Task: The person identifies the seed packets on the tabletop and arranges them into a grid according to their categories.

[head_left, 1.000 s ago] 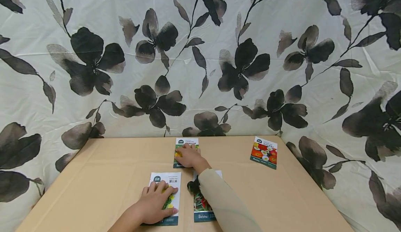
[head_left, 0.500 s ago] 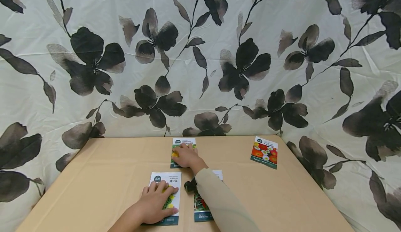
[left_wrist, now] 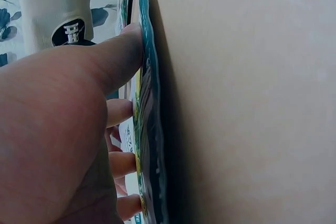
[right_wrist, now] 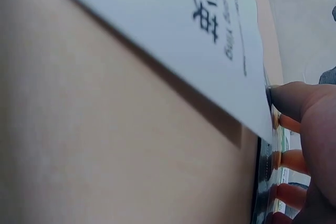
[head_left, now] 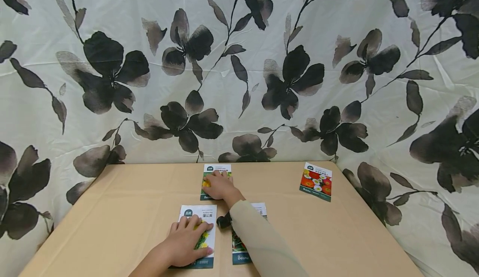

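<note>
My left hand (head_left: 187,241) rests with spread fingers on a white seed packet (head_left: 208,237) with yellow flowers and a dark green bottom band. The left wrist view shows the thumb and fingertips on the same packet's face (left_wrist: 149,129), which lies along the table. Farther away, my right hand (head_left: 220,185) lies on another seed packet (head_left: 213,168), with the fingers pressing its face and hiding most of the picture. Its fingertips touch that packet's surface in the right wrist view, where the white packet (right_wrist: 210,66) printed with dark characters juts in close to the camera.
Under my right forearm lies a third seed packet (head_left: 239,248), partly covered by the sleeve (head_left: 258,235). A packet with red and white flowers (head_left: 316,181) sits at the table's far right. Behind the table (head_left: 131,210) hangs a flower-printed cloth (head_left: 239,81).
My right hand has slid the far packet a little to the left across the table. The left hand and the packet under it have stayed in place.
</note>
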A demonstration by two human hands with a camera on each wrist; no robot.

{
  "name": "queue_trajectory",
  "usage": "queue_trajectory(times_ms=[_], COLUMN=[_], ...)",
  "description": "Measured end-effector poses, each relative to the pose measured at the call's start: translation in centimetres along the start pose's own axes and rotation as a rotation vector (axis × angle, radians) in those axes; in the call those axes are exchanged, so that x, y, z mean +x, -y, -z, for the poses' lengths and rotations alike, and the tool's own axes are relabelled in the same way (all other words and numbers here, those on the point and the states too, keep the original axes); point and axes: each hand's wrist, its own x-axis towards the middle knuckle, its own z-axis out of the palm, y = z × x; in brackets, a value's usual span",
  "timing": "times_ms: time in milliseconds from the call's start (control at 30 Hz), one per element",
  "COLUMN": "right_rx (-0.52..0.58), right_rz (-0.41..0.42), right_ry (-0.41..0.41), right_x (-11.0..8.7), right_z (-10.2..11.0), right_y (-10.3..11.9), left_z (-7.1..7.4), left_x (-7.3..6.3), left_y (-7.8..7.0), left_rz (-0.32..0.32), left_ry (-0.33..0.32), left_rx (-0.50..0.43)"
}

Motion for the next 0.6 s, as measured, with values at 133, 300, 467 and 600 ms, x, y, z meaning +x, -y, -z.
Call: queue_trajectory(times_ms=[133, 300, 467, 600], right_rx=[0.006, 0.004, -0.004, -0.001], right_rz=[0.001, 0.000, -0.001, -0.012], right_ry=[-0.002, -0.012, -0.020, -0.018], right_x=[0.1, 0.1, 0.1, 0.3], right_z=[0.0, 0.0, 0.0, -0.1], right_y=[0.3, 0.7, 1.1, 1.4], left_z=[-0.1, -0.1, 0.0, 0.0], left_x=[0.0, -0.1, -0.3, -0.4], left_y=[0.1, 0.1, 0.0, -0.1], left_rz=[-0.004, -0.012, -0.023, -0.028], left_ry=[-0.002, -0.011, -0.030, -0.039], left_rx=[0.004, 0.005, 0.005, 0.010])
